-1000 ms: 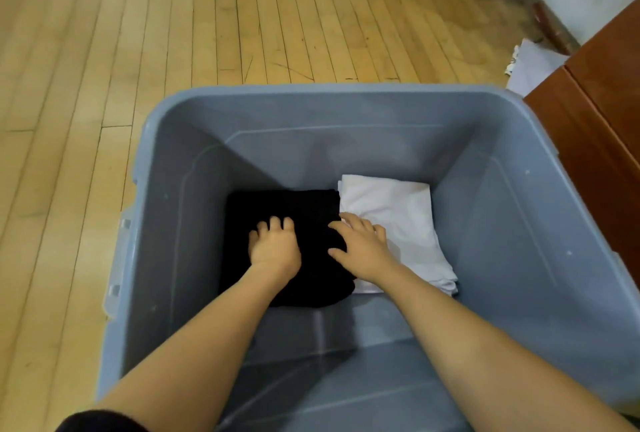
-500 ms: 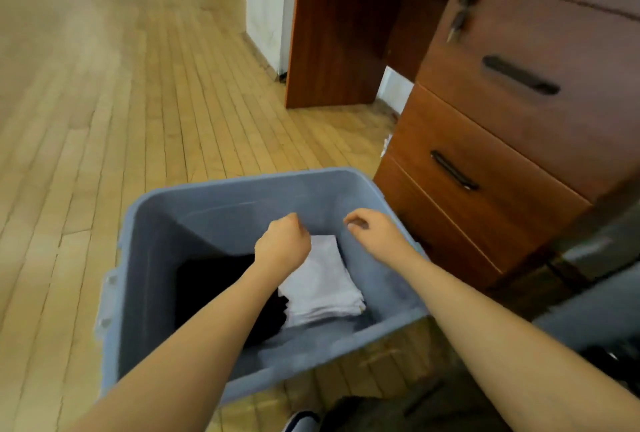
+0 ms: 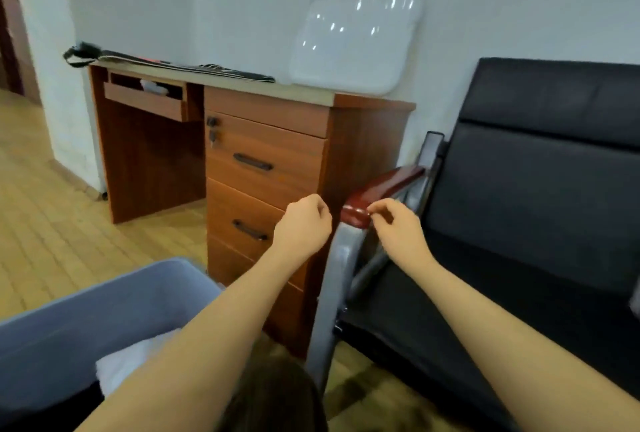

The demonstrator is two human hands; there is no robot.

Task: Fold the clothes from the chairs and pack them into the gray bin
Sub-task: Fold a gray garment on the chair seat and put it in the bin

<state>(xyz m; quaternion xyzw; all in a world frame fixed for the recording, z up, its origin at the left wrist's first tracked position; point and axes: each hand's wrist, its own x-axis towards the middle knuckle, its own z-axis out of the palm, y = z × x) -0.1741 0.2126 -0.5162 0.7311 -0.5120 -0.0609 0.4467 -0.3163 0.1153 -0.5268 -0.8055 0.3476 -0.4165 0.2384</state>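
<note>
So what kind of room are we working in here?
Most likely an office or waiting room. A wooden desk with locking drawers stands against the wall, a small whiteboard leans on top of it, and a black padded chair with metal arms sits beside it on a wood floor.

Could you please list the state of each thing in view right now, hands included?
Left hand: raised, fingers loosely curled, holding nothing.
Right hand: raised, fingers loosely curled, holding nothing.
Gray bin: open on the floor, holding folded white cloth.
Desk drawers: closed, key in the lock.
Keyboard tray: partly pulled out.
Black chair: visible seat bare.
White board: leaning on the wall.
</note>
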